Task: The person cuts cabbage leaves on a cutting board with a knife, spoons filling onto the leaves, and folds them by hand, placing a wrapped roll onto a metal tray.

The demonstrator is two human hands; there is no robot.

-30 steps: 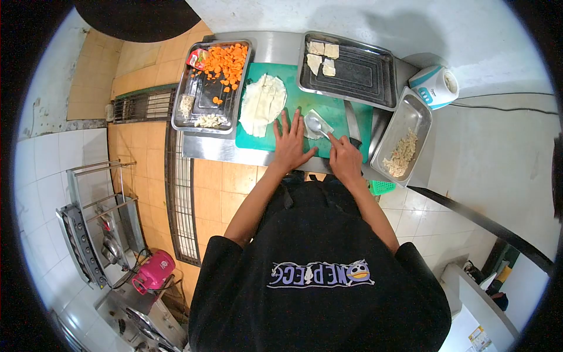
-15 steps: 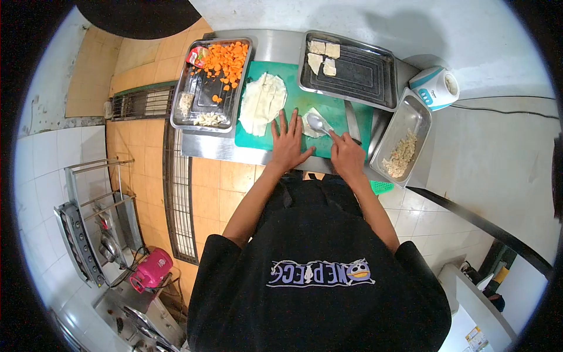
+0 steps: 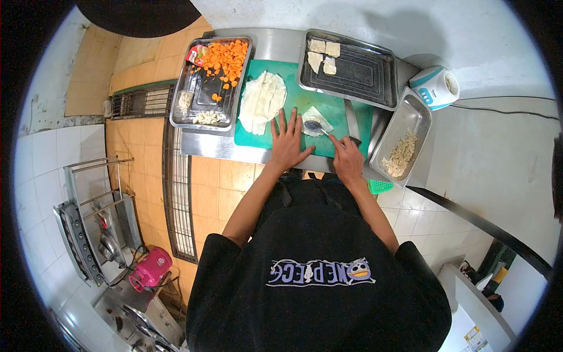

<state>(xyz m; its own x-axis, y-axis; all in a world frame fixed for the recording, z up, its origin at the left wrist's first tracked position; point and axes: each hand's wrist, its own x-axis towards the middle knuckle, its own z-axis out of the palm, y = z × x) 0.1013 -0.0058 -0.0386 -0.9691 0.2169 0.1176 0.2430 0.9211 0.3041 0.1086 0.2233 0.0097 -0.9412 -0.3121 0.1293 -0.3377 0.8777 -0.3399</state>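
My left hand (image 3: 287, 144) lies with fingers spread on the green cutting board (image 3: 264, 67), its fingertips between the stack of pale dough sheets (image 3: 264, 101) and a small square wrapper (image 3: 315, 114). A spoon (image 3: 314, 125) is gripped by its handle in my right hand (image 3: 347, 157); its bowl, now dark-looking, is over the small wrapper. Whether filling lies under the bowl is too small to tell. Just right of the wrapper rests a knife (image 3: 352, 120), blade pointing away, its dark handle near my right hand.
A tray (image 3: 174, 120) at the left holds sliced carrots, a red packet and pale chopped pieces. Behind the board, a dark tray (image 3: 358, 69) carries several pale squares. At the right stand a metal pan (image 3: 423, 114) with crumbly filling and a white-and-blue appliance (image 3: 433, 88).
The spoon's bowl has tilted and shifted slightly over the wrapper, turning from bright to dark. My right hand has moved a little with it. My left hand has stayed nearly still.
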